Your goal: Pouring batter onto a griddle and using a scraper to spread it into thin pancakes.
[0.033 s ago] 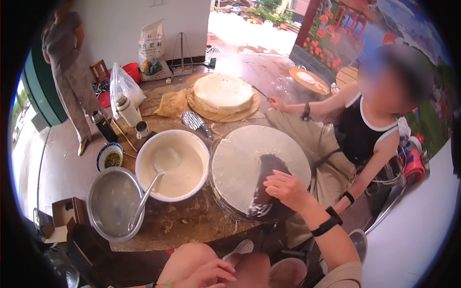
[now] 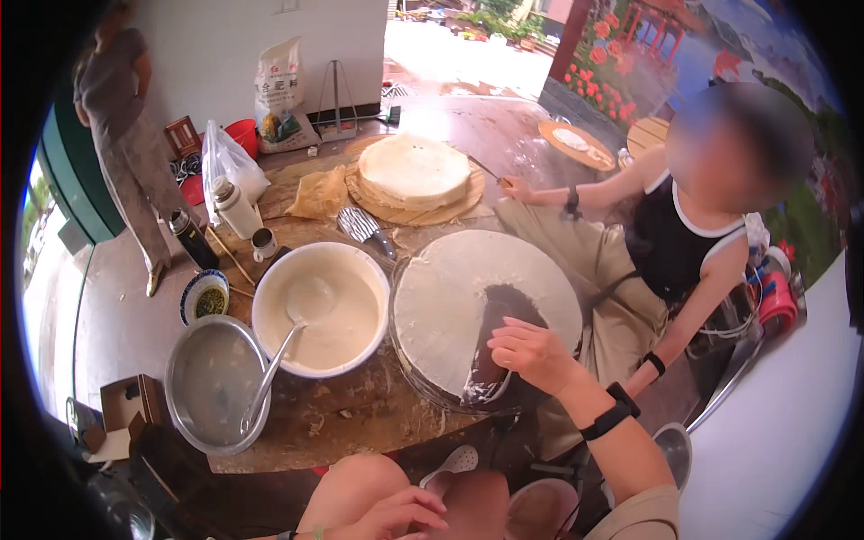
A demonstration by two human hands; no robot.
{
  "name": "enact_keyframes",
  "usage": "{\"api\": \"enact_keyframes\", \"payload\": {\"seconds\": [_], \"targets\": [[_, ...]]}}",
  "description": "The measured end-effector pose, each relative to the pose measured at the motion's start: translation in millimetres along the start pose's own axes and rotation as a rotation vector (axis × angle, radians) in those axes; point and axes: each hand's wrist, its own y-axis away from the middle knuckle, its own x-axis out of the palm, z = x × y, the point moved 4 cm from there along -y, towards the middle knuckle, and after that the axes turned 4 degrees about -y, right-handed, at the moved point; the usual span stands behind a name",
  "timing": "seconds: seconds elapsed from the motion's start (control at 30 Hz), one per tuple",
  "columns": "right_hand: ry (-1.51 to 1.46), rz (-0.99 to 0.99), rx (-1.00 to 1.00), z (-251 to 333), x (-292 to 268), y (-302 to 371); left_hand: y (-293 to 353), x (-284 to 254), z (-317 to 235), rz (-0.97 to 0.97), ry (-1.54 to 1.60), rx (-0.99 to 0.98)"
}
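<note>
My right hand [image 2: 535,353], with a dark band at the wrist, hovers over the right part of a round griddle [image 2: 506,315]. Its fingers are curled together; whether anything is pinched between them is hidden. A thin white sheet of batter [image 2: 472,279] covers most of the griddle, leaving a dark bare wedge below my fingers. My left hand [image 2: 400,515] lies on my lap, fingers loosely stretched and holding nothing. Left of the griddle stands a white basin of creamy batter [image 2: 346,315], a metal ladle [image 2: 274,378] leaning across its rim.
A metal bowl of cloudy liquid [image 2: 214,360] sits beside the basin. Behind are stacked flatbreads [image 2: 414,169], a striped-blade spatula [image 2: 360,225], flasks [image 2: 236,209] and a bowl of chopped greens [image 2: 211,301]. A co-worker [image 2: 684,225] sits at right holding a thin tool; another person [image 2: 121,117] stands far left.
My right hand has shifted very slightly left over the griddle. The view has moved a little; the left hand stays on my lap.
</note>
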Motion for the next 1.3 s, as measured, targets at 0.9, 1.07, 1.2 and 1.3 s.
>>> {"api": "enact_keyframes", "payload": {"seconds": [0.9, 1.07, 1.2, 1.3], "targets": [[0.015, 0.062, -0.079, -38, -22, 50, -9, 5, 18, -0.046, 0.307, -0.358], [0.057, -0.038, -0.063, -44, -35, 57, -18, 4, 24, -0.016, 0.249, -0.314], [-0.049, 0.039, -0.2, -31, -10, 39, -13, 3, 26, -0.055, 0.244, -0.363], [0.045, 0.043, -0.125, -59, -26, 65, -14, 4, 26, -0.055, 0.232, -0.293]]}}
